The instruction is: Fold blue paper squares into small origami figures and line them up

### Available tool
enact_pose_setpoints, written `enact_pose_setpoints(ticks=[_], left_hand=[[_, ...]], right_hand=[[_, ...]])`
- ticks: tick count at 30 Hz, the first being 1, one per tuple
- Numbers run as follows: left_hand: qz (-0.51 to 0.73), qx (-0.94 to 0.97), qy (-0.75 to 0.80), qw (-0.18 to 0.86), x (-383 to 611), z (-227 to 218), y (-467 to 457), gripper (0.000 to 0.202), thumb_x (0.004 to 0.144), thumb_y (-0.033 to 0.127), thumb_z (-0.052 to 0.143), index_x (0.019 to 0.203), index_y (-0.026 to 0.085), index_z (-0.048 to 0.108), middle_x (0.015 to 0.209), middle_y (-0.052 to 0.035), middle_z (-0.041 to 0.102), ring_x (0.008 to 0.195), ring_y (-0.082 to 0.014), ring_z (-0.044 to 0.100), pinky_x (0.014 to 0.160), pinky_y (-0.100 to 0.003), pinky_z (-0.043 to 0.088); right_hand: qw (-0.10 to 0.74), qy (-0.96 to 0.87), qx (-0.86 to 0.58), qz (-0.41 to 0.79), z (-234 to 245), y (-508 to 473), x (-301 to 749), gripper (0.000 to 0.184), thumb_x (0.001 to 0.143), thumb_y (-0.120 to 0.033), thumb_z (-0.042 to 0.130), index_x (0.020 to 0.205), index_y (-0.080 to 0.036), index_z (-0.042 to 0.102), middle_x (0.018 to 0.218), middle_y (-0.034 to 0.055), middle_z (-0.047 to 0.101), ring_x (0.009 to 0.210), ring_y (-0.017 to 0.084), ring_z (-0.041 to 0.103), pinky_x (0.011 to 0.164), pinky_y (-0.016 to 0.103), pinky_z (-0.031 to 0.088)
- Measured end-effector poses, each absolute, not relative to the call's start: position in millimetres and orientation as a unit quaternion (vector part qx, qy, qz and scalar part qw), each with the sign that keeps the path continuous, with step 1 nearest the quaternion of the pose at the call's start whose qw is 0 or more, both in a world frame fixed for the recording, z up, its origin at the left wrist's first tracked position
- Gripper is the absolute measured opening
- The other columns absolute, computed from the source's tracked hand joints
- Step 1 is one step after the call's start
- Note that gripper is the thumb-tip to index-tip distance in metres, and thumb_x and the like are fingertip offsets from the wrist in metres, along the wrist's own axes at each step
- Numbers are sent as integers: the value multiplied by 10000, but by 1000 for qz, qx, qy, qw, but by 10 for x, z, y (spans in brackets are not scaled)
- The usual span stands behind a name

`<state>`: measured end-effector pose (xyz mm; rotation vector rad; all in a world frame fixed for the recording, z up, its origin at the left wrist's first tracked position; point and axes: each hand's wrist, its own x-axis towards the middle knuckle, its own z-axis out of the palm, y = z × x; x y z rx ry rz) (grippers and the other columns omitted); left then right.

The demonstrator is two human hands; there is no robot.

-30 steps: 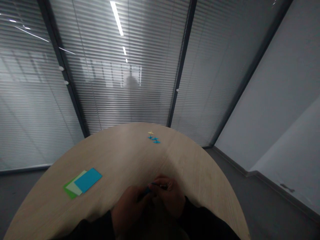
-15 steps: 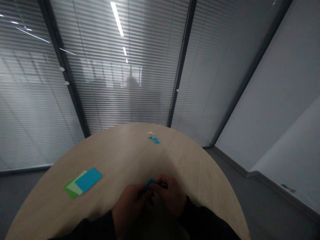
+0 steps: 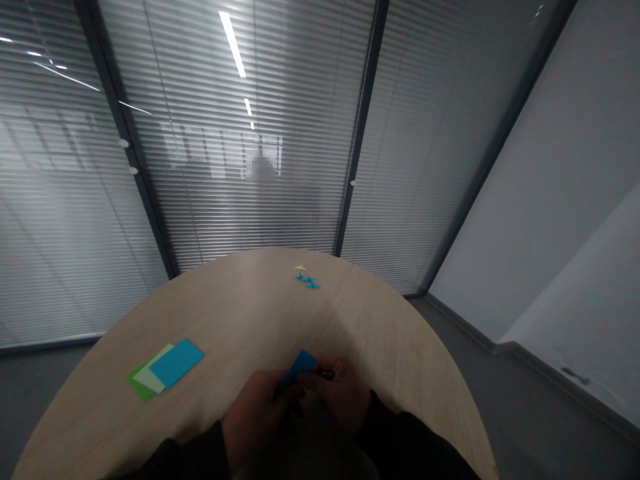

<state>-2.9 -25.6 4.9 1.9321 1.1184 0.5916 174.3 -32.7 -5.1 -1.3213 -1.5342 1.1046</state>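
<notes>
Low in the head view, my left hand [image 3: 255, 417] and my right hand [image 3: 337, 393] meet over the near edge of the wooden table [image 3: 240, 313]. Both have their fingers closed on a small blue piece of paper [image 3: 300, 365], whose corner sticks up between them. Dark sleeves cover both wrists. What the paper looks like lower down is hidden by my fingers.
A stack of blue and green paper sheets [image 3: 167, 365] lies on the table to the left. Small folded paper figures, blue ones [image 3: 309, 281] and a yellow one [image 3: 300, 268], sit near the far edge. Glass walls with blinds stand beyond; grey floor lies to the right.
More of the blue paper shows now, raised up between my fingers. My hands have stayed in about the same spot.
</notes>
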Motion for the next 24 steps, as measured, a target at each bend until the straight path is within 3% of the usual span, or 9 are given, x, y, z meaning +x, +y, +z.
enact_pose_setpoints(ticks=[6, 10, 13, 15, 18, 24], left_hand=[[231, 748, 448, 433, 9, 109, -293, 367, 897, 404, 469, 796, 154, 718, 734, -57, 749, 694, -199, 681, 640, -261, 474], [225, 730, 481, 430, 19, 99, -333, 360, 874, 403, 489, 732, 156, 710, 695, -54, 740, 659, -200, 670, 618, -265, 459], [242, 717, 491, 431, 14, 73, -327, 369, 873, 426, 493, 751, 152, 708, 705, -55, 744, 680, -207, 676, 622, -269, 460], [254, 713, 484, 440, 11, 76, -315, 374, 878, 437, 488, 789, 151, 712, 723, -54, 750, 701, -211, 682, 639, -272, 469], [252, 719, 468, 448, 12, 111, -312, 376, 884, 442, 486, 865, 152, 724, 780, -59, 760, 740, -221, 688, 664, -282, 480], [263, 724, 466, 435, 21, 148, -334, 388, 904, 458, 461, 913, 164, 715, 824, -72, 762, 790, -230, 690, 723, -300, 495]], right_hand=[[451, -563, -537, 438, -51, -219, 1880, 263, 744, -416, 700, 656, -169, 717, 578, 0, 588, 566, 137, 511, 559, 260, 394], [562, -471, -548, 402, -64, -73, 2071, 395, 742, -542, 664, 742, -151, 721, 664, 36, 608, 583, 140, 502, 561, 270, 408], [527, -508, -530, 429, -91, -70, 2061, 416, 777, -557, 630, 781, -150, 716, 673, 38, 612, 577, 140, 513, 554, 266, 414], [465, -581, -494, 450, -100, -125, 1979, 324, 764, -477, 677, 857, -170, 724, 727, 31, 646, 616, 145, 543, 586, 265, 428], [409, -629, -503, 429, -98, -224, 1851, 209, 770, -381, 690, 733, -176, 688, 658, 4, 624, 619, 142, 546, 592, 254, 416], [412, -621, -520, 418, -82, -279, 1817, 218, 789, -369, 666, 711, -165, 664, 611, -8, 598, 579, 129, 527, 571, 246, 398]])
